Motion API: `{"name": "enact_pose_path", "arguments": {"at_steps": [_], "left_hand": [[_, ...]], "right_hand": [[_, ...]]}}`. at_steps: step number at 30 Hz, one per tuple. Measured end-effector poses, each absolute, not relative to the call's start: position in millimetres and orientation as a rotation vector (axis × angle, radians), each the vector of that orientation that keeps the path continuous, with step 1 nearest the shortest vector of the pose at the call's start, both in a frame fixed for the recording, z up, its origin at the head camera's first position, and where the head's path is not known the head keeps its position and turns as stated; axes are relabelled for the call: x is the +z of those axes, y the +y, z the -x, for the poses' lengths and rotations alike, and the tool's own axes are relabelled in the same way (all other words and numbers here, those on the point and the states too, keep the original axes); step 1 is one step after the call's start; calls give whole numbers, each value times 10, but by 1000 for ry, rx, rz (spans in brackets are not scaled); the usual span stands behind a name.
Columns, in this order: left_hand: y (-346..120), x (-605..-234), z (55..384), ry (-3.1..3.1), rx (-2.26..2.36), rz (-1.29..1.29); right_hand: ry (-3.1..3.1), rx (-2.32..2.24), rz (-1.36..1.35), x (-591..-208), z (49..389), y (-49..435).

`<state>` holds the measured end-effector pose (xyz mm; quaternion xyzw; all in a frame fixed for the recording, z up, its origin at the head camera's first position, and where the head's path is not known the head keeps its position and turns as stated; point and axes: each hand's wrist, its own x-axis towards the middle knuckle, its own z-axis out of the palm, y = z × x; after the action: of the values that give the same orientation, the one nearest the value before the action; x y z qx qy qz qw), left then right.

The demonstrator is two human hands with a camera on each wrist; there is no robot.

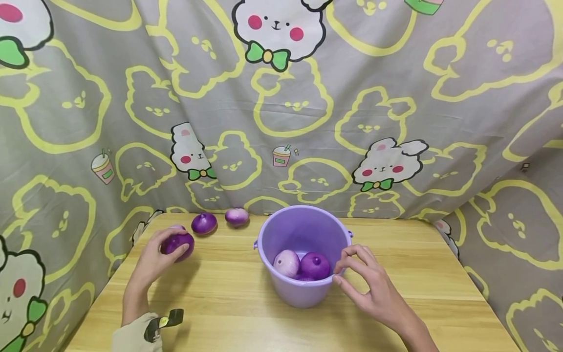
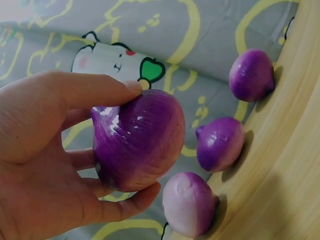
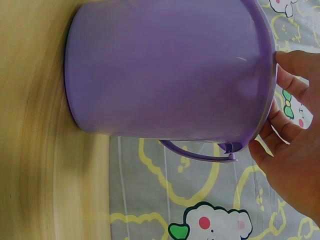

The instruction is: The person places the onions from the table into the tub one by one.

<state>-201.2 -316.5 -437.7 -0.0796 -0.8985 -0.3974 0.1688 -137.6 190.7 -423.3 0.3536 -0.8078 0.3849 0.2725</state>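
On the left side of the table, my left hand (image 1: pixel 155 256) grips a glossy purple onion (image 2: pixel 140 141), thumb on one side and fingers curled round the other. In the left wrist view the onion is held off the tabletop. Close by are a pale onion (image 2: pixel 189 204) and two purple onions (image 2: pixel 220 144); in the head view the held onion mostly hides one of them. My right hand (image 1: pixel 374 286) pinches the rim of a lilac bucket (image 3: pixel 170 70) at its right side. Inside lie a whitish onion (image 1: pixel 287 264) and a dark purple onion (image 1: pixel 314 266), with part of another beneath.
The bucket stands upright on a light wooden table (image 1: pixel 220 313), its handle (image 3: pixel 195 155) hanging down at the far side. A grey cartoon-print curtain (image 1: pixel 281 112) rises behind the table's back edge and along both sides. A dark strap (image 1: pixel 169 319) sticks out from the left sleeve.
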Motion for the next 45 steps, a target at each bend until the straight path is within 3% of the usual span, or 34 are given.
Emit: {"name": "enact_pose_path", "arguments": {"at_steps": [45], "left_hand": [[-2724,-4080,1983,-2326,-1166,301]], "right_hand": [[-2169,1012,-953,-4235,1374,1907]]}}
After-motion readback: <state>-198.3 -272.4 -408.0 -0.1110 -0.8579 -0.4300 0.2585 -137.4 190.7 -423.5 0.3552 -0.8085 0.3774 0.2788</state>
